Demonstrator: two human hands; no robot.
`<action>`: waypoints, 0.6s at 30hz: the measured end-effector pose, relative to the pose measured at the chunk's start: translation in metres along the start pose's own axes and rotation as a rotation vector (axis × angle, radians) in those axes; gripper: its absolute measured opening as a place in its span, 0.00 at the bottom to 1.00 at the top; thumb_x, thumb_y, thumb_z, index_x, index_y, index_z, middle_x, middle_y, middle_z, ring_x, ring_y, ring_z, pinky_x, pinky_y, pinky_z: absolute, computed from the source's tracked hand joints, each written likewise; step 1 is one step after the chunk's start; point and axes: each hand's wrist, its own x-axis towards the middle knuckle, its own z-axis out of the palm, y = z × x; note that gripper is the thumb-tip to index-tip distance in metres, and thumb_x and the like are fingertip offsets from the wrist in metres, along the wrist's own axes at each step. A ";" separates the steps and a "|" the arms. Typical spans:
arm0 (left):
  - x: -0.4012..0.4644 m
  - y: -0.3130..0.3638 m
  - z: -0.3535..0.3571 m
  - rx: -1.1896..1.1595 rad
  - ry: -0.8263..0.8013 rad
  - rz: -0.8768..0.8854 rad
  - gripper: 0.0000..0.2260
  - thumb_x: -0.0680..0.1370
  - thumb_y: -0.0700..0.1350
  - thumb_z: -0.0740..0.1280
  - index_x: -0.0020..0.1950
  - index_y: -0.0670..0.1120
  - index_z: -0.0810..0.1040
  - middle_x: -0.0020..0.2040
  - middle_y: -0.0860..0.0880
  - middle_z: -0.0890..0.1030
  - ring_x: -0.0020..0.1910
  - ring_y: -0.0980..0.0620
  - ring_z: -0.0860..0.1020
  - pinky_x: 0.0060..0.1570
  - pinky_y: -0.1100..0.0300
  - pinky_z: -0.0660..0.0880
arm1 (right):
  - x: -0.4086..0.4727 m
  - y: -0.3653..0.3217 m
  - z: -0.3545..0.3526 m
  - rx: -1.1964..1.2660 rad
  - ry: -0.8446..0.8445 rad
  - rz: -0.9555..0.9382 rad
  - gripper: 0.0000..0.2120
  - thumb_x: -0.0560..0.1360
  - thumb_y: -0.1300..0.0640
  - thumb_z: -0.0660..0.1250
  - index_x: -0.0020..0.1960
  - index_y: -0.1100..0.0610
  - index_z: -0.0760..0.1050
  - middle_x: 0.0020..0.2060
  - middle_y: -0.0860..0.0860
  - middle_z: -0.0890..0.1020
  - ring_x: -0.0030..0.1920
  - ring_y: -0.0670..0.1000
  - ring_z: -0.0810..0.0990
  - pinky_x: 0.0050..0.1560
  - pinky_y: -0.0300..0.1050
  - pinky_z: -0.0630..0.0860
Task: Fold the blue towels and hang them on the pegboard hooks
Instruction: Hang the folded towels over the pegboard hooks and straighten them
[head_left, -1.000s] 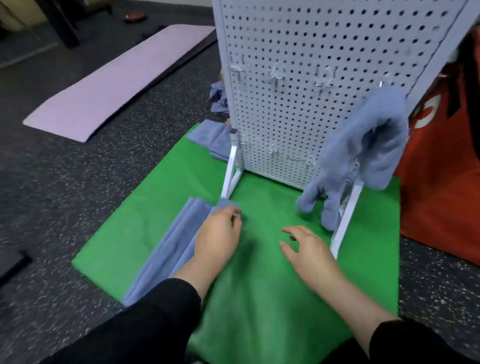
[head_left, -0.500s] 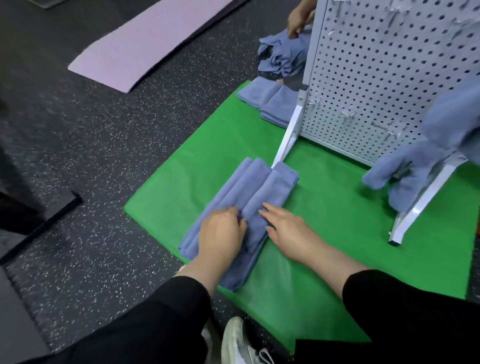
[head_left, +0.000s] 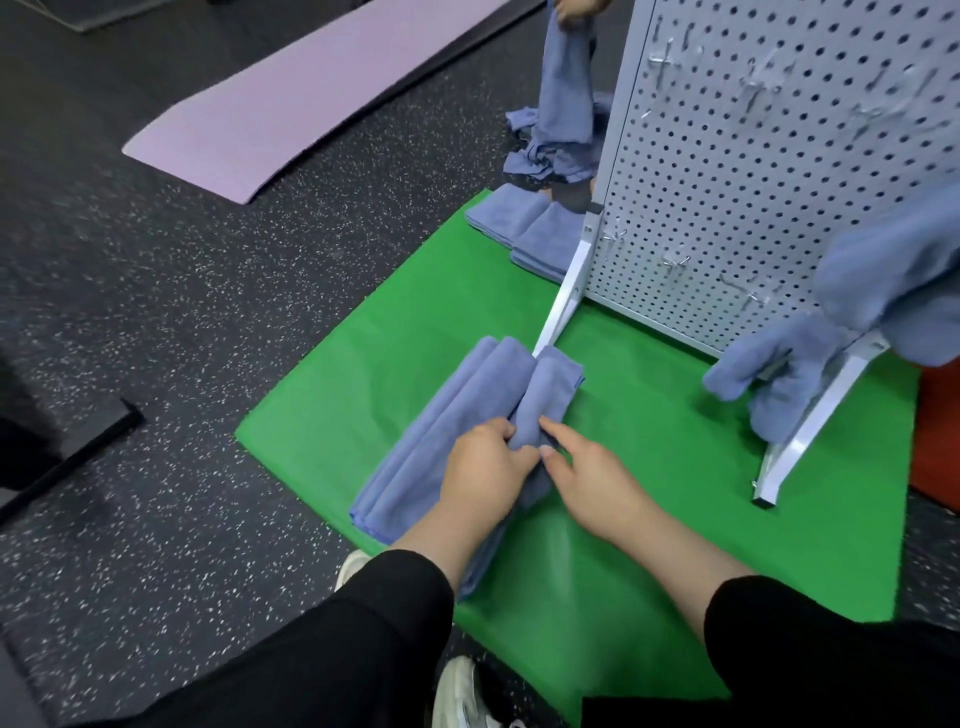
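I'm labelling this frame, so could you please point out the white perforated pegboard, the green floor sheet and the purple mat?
white perforated pegboard (head_left: 727, 171), head view, middle of its panel.
green floor sheet (head_left: 649, 467), head view, bare middle.
purple mat (head_left: 291, 104), head view, middle.

You have bare green mat (head_left: 649, 467) right of the towel stack (head_left: 447, 415); the pegboard's legs (head_left: 563, 296) and hanging towel (head_left: 831, 353) block farther reach.
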 end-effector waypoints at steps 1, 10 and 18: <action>0.000 0.008 0.000 -0.093 -0.029 -0.020 0.09 0.76 0.45 0.69 0.37 0.47 0.73 0.32 0.50 0.76 0.32 0.52 0.69 0.32 0.59 0.64 | -0.003 -0.001 -0.006 0.030 0.029 0.014 0.23 0.84 0.51 0.60 0.77 0.55 0.67 0.73 0.53 0.73 0.72 0.54 0.72 0.70 0.43 0.66; -0.020 0.091 -0.004 -1.147 -0.442 -0.405 0.19 0.85 0.53 0.53 0.56 0.42 0.77 0.38 0.47 0.81 0.33 0.53 0.80 0.33 0.62 0.75 | -0.029 -0.005 -0.092 -0.245 0.198 -0.030 0.26 0.76 0.38 0.68 0.66 0.54 0.79 0.59 0.52 0.79 0.61 0.55 0.77 0.61 0.51 0.73; -0.025 0.139 0.005 -1.247 -0.638 -0.285 0.23 0.81 0.54 0.53 0.68 0.42 0.75 0.57 0.43 0.82 0.58 0.48 0.79 0.55 0.49 0.75 | -0.045 0.000 -0.162 -0.122 0.234 0.006 0.19 0.75 0.54 0.71 0.65 0.55 0.76 0.60 0.53 0.79 0.61 0.54 0.78 0.59 0.41 0.69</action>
